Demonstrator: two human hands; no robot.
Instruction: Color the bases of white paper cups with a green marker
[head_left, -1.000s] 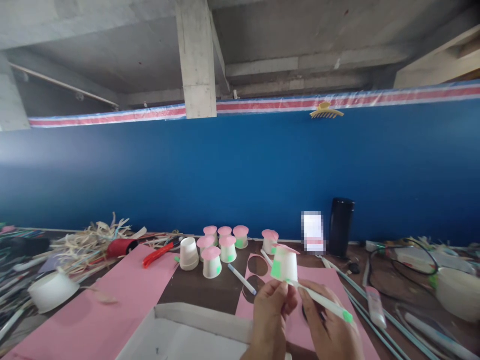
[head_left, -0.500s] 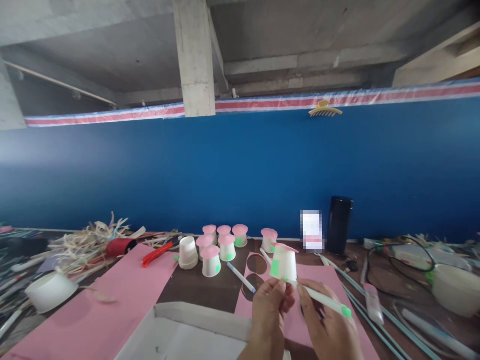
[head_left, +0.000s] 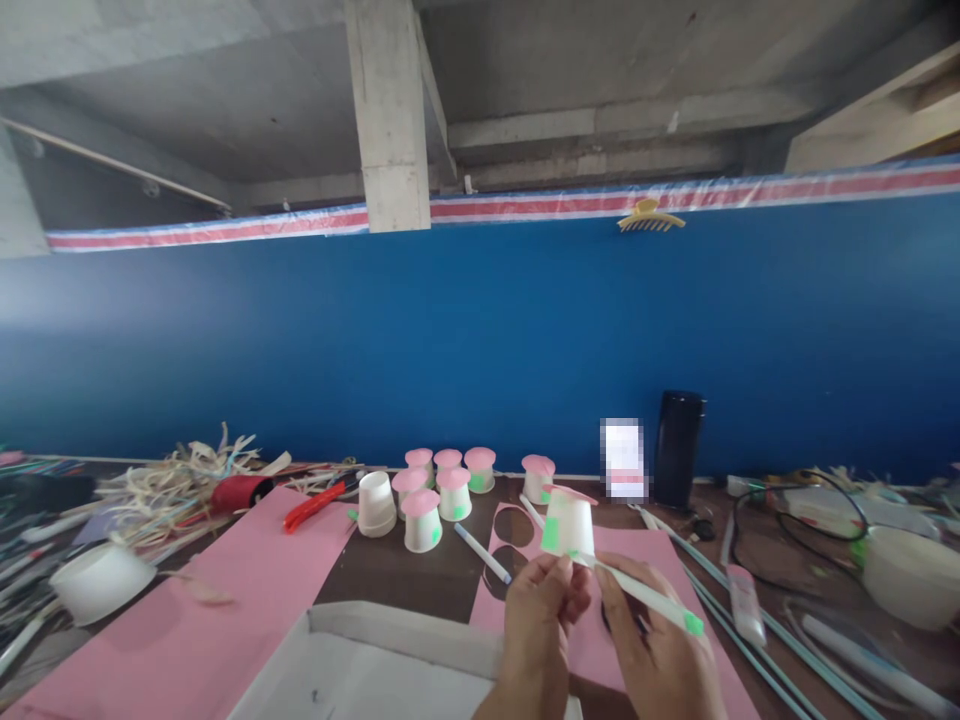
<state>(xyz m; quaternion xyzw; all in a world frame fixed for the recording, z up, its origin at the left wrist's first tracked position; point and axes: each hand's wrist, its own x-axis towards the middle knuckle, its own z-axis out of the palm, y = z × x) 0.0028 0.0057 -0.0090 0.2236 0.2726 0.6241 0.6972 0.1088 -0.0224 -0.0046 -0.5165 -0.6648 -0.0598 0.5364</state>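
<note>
My left hand (head_left: 538,618) pinches the rim of an upturned white paper cup (head_left: 570,523) with a pink paper disc on top and a green patch on its side. My right hand (head_left: 654,655) grips a white pen with a green end (head_left: 646,596), its tip touching the cup's lower edge. Both hands hover above a pink sheet with round holes cut in it (head_left: 609,560).
Several finished pink-topped cups (head_left: 442,494) and a plain white cup (head_left: 376,505) stand behind. A red cutter (head_left: 315,506), a large pink sheet (head_left: 202,610), a white box (head_left: 375,668), a loose pen (head_left: 483,555), a black cylinder (head_left: 679,449), cables and a bowl (head_left: 907,577) lie around.
The hands and the cup have barely shifted; the view has moved slightly.
</note>
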